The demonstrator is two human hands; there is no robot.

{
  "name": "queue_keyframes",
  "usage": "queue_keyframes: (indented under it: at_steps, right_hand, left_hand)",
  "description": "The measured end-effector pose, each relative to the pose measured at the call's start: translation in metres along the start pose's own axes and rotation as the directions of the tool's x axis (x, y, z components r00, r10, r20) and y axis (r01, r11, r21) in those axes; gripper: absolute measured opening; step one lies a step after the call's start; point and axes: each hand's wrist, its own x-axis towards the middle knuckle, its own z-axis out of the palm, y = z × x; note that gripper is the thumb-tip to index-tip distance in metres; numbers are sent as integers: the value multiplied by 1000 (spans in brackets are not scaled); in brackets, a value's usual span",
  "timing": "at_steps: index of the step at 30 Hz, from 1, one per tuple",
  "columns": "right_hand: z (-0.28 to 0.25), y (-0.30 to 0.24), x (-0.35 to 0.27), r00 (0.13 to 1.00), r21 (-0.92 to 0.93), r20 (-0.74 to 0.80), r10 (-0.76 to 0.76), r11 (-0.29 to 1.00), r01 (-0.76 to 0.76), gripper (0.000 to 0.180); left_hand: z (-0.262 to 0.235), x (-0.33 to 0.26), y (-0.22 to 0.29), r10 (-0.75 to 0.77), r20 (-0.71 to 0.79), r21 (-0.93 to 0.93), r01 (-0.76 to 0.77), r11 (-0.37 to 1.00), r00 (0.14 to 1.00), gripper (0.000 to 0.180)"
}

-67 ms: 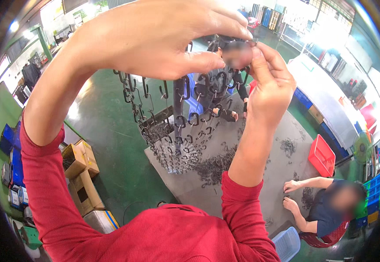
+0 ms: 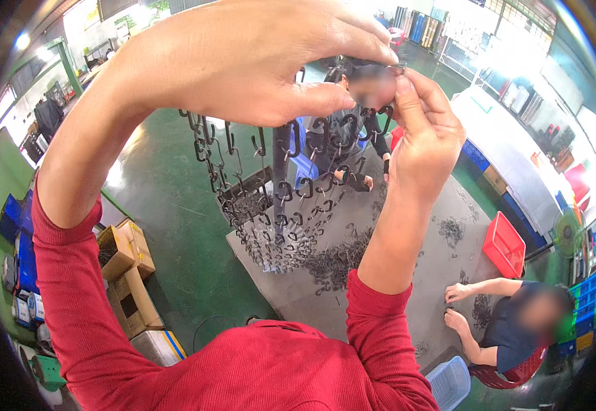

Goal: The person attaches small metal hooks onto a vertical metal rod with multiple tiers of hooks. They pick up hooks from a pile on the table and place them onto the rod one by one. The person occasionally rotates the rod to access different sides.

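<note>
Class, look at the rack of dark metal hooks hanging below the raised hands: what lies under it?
Under the hook rack lies a grey mat on the green floor, strewn with loose dark hooks. The right forearm covers part of the mat.

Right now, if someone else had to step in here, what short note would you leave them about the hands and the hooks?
Left hand: raised, fingertips pinched together by the right fingertips.
Right hand: raised, pinching a small metal piece, too small to tell more.
Rack of dark hooks: hangs below the hands, many rows filled.
Loose hooks: heaped on the grey mat.
A seated person sorts hooks at the mat's edge.
Left: the loose heap.
</note>
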Motion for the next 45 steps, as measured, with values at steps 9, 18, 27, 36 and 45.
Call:
queue_keyframes:
  at_steps: [9, 18, 27, 36, 45]
  right_hand:
    - [-14, -3, -2, 997, -13, -69, 32, 999, -33, 12]
    - [-119, -9, 23, 960, -950, -264, -89, 197, -243, 24]
    - [-4, 4, 9, 950, -136, 279, 140, 985, -105, 20]
    - [14, 17, -4, 985, -33, 164, 58, 998, -53, 13]
    - [-34, 13, -6, 993, -259, -92, 73, 961, -94, 15]
  left_hand:
    - [-4, -1, -8, 11, 74, 30, -14, 999, 997, 50]
    - [8, -8, -9, -239, 10, 182, 233, 955, 971, 47]
    - [-24, 5, -2, -210, 196, -94, 232, 968, 958, 45]
    - [12, -18, -10, -104, -121, 56, 112, 992, 987, 45]
    - [9, -33, -8, -183, -1, -14, 183, 983, 983, 51]
